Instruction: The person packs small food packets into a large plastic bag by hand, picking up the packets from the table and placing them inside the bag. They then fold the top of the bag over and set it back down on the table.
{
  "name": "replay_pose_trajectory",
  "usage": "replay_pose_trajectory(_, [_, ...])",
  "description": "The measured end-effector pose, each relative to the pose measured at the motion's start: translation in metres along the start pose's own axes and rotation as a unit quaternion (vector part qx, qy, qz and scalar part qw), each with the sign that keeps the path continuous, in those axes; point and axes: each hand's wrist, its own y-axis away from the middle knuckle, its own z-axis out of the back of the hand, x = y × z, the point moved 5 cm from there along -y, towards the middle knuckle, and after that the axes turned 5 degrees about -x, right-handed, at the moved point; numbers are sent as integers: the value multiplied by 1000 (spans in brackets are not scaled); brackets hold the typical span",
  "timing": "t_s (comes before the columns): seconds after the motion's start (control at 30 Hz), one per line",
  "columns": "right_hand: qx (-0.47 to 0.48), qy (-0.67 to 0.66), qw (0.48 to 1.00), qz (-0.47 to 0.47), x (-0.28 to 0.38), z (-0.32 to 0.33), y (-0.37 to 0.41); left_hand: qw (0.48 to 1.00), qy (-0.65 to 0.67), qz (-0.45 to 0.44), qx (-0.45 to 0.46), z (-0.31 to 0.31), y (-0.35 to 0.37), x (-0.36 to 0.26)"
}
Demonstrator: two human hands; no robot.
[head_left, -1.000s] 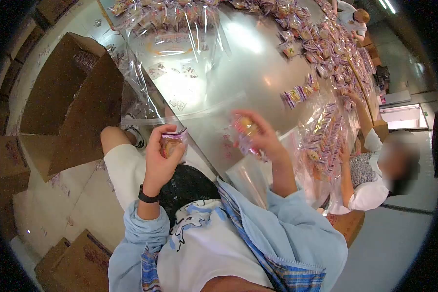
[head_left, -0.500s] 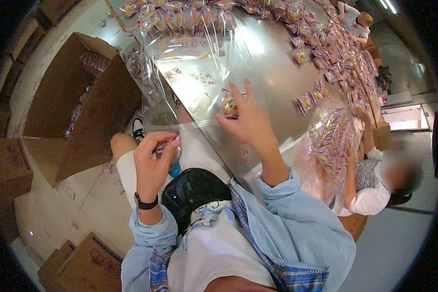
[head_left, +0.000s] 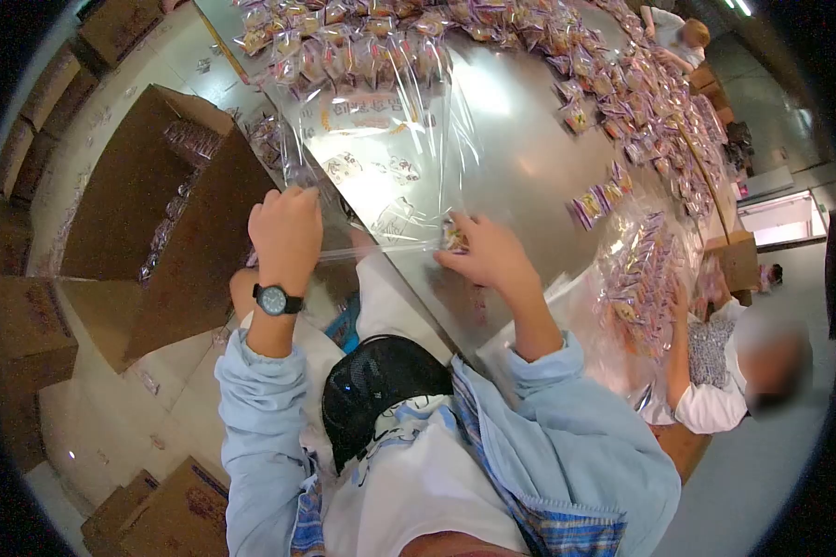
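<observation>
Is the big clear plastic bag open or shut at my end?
Open: the left hand lifts the near rim of the large clear plastic bag, and the right hand holds a small wrapped snack at that gap.

Left hand (head_left: pixel 286 232) fisted, right hand (head_left: pixel 486 255) curled

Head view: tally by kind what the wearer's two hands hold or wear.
clear bag: 1, gripped at its mouth edge by the left hand
snack packet: 1, in the right hand at the bag's mouth
wristwatch: 1, on the left wrist
Total: 3
</observation>
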Motion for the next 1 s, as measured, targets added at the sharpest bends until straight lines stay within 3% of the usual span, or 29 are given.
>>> replay_pose_trajectory(0.07, [42,2,999,-31,-23,-5,2,999,22,-4,-30,-5,1,-3])
replay_pose_trajectory(0.17, [33,-26,998,-51,-32,5,19,996,51,0,-75,21,0,-21])
replay_pose_trajectory(0.27, [-3,-84,996,-15,-46,15,25,968,244,53,13,25,10,-25])
replay_pose_trajectory(0.33, [-51,-142,988,-9,-58,37,21,944,309,18,-118,58,12,-55])
replay_pose_trajectory(0.4, [-125,-161,979,-13,-73,56,19,896,418,27,-147,63,31,-80])
replay_pose_trajectory(0.47, [-226,-136,964,-32,-92,76,19,870,437,-102,-204,53,45,-113])
replay_pose_trajectory(0.53, [-344,-89,934,-37,-112,86,12,772,527,-343,-90,32,49,-142])
replay_pose_trajectory(0.6, [-414,-53,908,-31,-127,83,5,735,534,-378,-177,14,62,-178])
replay_pose_trajectory(0.7, [-434,-26,901,-21,-136,71,-4,708,542,-443,-95,-22,80,-217])
replay_pose_trajectory(0.8, [-426,-17,903,-40,-136,62,-8,774,439,-455,-42,-59,79,-246])
replay_pose_trajectory(0.9, [-427,-11,904,-23,-133,63,-9,796,399,-453,34,-81,76,-239])
replay_pose_trajectory(1.0, [-439,-9,899,1,-124,64,-5,819,377,-430,39,-78,67,-224])
